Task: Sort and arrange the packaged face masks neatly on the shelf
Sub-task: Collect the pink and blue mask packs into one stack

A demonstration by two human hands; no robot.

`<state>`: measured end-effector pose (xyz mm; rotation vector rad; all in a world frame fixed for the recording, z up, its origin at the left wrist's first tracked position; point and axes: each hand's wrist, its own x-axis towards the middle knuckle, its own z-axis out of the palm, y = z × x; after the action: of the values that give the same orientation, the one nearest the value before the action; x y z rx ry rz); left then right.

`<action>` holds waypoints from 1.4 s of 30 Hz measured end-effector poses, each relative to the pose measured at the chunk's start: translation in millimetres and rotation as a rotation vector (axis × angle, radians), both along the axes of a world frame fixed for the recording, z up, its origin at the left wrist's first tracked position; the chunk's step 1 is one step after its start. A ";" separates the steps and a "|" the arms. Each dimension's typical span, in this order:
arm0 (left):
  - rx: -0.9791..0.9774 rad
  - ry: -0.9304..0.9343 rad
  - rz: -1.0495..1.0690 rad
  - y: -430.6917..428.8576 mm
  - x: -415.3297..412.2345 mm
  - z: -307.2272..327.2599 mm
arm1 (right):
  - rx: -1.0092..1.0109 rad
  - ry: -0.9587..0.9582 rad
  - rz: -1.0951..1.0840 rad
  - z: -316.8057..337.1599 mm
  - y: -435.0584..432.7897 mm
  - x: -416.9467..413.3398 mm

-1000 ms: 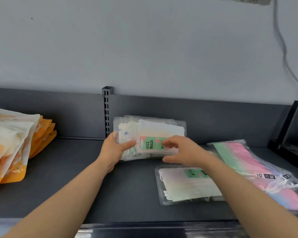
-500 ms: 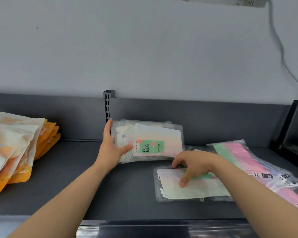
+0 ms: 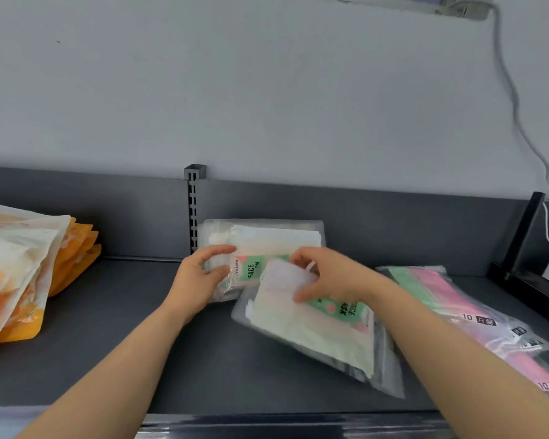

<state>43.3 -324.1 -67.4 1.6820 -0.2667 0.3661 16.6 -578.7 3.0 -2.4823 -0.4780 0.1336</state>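
Right hand [image 3: 330, 277] grips a tilted pack [image 3: 314, 337] by its 12 o'clock edge. Left hand [image 3: 200, 277] clasps the stack [image 3: 267, 239] at 9 o'clock. Open shelf [image 3: 140, 343] lies at 7 o'clock.

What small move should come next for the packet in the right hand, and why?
Probably straighten the packet and set it against the stack the left hand holds: the right hand grips it tilted, one corner overlapping that stack.

Stacked orange-and-white pouches [image 3: 29, 264] lie at your left. Directly ahead of you, a slotted grey upright [image 3: 193, 210] stands against the pale wall [image 3: 267, 90]. At your upper right, a grey cable [image 3: 514, 99] descends from a power strip [image 3: 457, 6].
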 end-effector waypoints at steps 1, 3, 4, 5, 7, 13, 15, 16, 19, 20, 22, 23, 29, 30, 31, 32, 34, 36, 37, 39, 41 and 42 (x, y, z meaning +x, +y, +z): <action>-0.011 -0.010 -0.002 -0.2 -0.8 0.8 | 0.029 -0.064 -0.025 7.3 -0.5 5.0; -0.059 -0.003 -0.018 -0.9 -0.5 1.4 | 0.042 -0.166 -0.052 17.1 2.0 16.5; -0.087 0.006 -0.025 -1.7 -0.1 1.5 | 0.020 -0.196 -0.051 18.6 5.0 22.6; -0.107 0.012 -0.027 -2.2 0.4 1.8 | 0.000 -0.204 -0.048 18.1 9.1 28.2; -0.109 0.021 -0.014 -2.5 0.0 4.2 | 0.027 -0.182 -0.046 14.8 20.1 36.9; -0.005 -0.025 -0.010 -3.4 0.4 3.1 | 0.174 -0.296 -0.049 5.6 48.3 52.3; 0.031 -0.053 -0.011 -2.5 0.1 2.1 | 0.145 -0.361 -0.097 5.6 41.6 53.7; 0.057 -0.058 -0.004 -1.9 0.6 1.2 | 0.106 -0.382 -0.149 5.8 33.2 54.6; 0.083 -0.036 0.007 -0.3 2.8 -1.9 | 0.091 -0.236 -0.383 0.8 -2.2 49.6; 0.083 -0.032 0.016 0.0 4.4 -2.9 | 0.117 -0.131 -0.448 -3.4 -13.8 44.9; 0.078 -0.033 0.037 0.7 7.1 -4.1 | 0.191 0.038 -0.516 -16.1 -27.6 34.5; 0.076 -0.028 0.048 1.9 8.3 -5.0 | 0.242 0.073 -0.517 -23.3 -28.7 31.6; 0.043 -0.002 0.047 3.4 15.3 -9.0 | 0.530 0.004 -0.427 -53.5 -0.9 31.7; 0.036 0.002 0.047 2.7 14.9 -8.2 | 0.521 -0.008 -0.418 -53.2 -0.6 31.7; 0.031 0.009 0.046 1.6 14.2 -7.2 | 0.483 -0.016 -0.412 -51.4 -3.2 31.4; 0.025 0.017 0.043 -1.1 13.8 -6.0 | 0.432 -0.023 -0.411 -48.0 -8.2 30.0; 0.006 0.042 0.042 -7.5 13.5 -2.8 | 0.296 -0.062 -0.418 -36.7 -22.7 25.2; -0.050 0.062 0.042 -11.6 13.8 3.5 | 0.078 -0.125 -0.446 -22.0 -42.2 17.6; -0.084 0.062 0.037 -11.7 14.5 7.2 | -0.065 -0.145 -0.454 -15.7 -53.9 13.3; -0.125 0.056 0.023 -9.4 16.2 13.3 | -0.414 -0.110 -0.431 -8.8 -77.8 4.6; -0.119 0.071 0.019 -6.7 19.6 13.6 | -0.631 -0.006 -0.402 -11.4 -91.6 -4.2; -0.111 0.084 0.015 -7.0 20.4 12.0 | -0.665 0.016 -0.397 -16.3 -94.6 -7.6</action>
<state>63.7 -331.1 -55.4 1.5865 -0.1679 0.3149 9.0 -673.4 -13.2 -3.1627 0.1045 0.1722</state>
